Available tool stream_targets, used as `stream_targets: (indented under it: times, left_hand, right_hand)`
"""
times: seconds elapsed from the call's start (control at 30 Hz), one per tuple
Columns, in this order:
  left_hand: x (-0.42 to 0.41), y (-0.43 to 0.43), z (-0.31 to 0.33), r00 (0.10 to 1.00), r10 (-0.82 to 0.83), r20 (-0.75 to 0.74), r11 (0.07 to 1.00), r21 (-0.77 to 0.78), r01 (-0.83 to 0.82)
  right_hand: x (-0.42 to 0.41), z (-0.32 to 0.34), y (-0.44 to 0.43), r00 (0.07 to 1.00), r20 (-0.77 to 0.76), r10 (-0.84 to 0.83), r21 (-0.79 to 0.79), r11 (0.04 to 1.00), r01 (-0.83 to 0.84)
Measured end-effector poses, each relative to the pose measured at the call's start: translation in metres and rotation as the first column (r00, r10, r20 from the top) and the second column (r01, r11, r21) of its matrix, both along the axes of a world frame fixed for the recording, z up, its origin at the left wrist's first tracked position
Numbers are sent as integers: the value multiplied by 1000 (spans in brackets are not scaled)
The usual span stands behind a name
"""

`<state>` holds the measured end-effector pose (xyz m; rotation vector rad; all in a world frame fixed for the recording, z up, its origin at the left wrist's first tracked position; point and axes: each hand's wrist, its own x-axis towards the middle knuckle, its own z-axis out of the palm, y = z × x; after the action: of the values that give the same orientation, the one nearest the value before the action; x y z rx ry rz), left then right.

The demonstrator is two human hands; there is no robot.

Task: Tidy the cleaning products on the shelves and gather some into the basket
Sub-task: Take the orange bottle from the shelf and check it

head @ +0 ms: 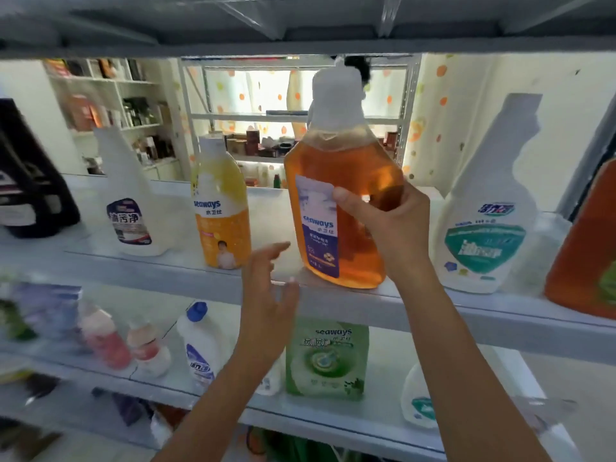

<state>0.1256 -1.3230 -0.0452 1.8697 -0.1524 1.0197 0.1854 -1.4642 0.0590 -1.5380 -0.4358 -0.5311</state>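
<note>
Bottle [333,161] of amber liquid, long axis near upright, white cap uppermost, base at the front lip of the shelf [466,315]; whether the base rests on the lip or hangs just clear of it cannot be told. Right hand [390,228] clamps the bottle from its right side, thumb across the label, fingers curled round behind. Left hand [266,295] lies below and to the left of the bottle, fingers straight and spread, holding nothing, just short of the bottle's lower left corner. The right hand is thus the carrying hand; the left is placed to take the base.

Just left of the bottle stands a yellow bottle [221,211], with a gap between them; to its right, a white sprayer [490,221], close behind the right wrist. The cap sits just under the upper shelf [300,45], so little room exists for lifting. Open room lies toward the person, forward of the lip, and this is judged the freest path out. No basket is in view.
</note>
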Motion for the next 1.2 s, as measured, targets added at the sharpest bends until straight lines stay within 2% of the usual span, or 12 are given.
stream_targets:
  times: [0.07, 0.13, 0.27, 0.33, 0.6, 0.7, 0.77, 0.83, 0.9, 1.03, 1.1, 1.2]
  left_hand:
    - [-10, 5, 58, 982, -126, 143, 983, -119, 143]
    - [-20, 10, 116, 937, -254, 241, 964, -17, 265]
    - [-32, 19, 186, 841, -517, 159, 848, 227, 479]
    - [-32, 14, 193, 788, -592, 167, 802, 223, 555]
    - [-27, -29, 190, 892, -151, 427, 938, -223, 265]
    - [-27, -32, 196, 950, -67, 304, 949, -276, 156]
    - [-27, -20, 194, 963, -243, 113, 958, -126, 257]
    - [-34, -2, 182, 881, -471, -50, 879, 63, 473]
    - [-41, 10, 176, 871, -490, -15, 859, 162, 486]
    - [-35, 15, 181, 964, -228, 136, 960, 199, 198]
    - [-32, 20, 181, 934, -357, 3, 905, 246, 346]
    - [-34, 31, 179, 761, -640, -111, 741, 176, 648]
  right_hand:
    - [-12, -4, 2, 999, 36, 41, -51, 998, -39]
    - [-24, -9, 7, 994, 78, 73, -124, 990, -63]
    - [-41, -12, 11, 985, 138, 106, -232, 970, -72]
    - [-45, -12, 9, 983, 142, 116, -198, 976, -87]
    - [-51, -21, 18, 978, 179, -102, -120, 985, 124]
    - [-49, -21, 23, 971, 166, -170, -101, 977, 188]
    - [-46, -19, 21, 972, 150, -179, -65, 980, 190]
    - [-43, -16, 16, 975, 137, -177, -38, 982, 183]
    - [-43, -15, 15, 975, 132, -176, -31, 983, 182]
    - [-47, -15, 19, 976, 122, -183, -26, 982, 188]
    - [-49, -17, 18, 973, 146, -179, -46, 981, 187]
    - [-50, -19, 17, 966, 164, -202, -57, 975, 214]
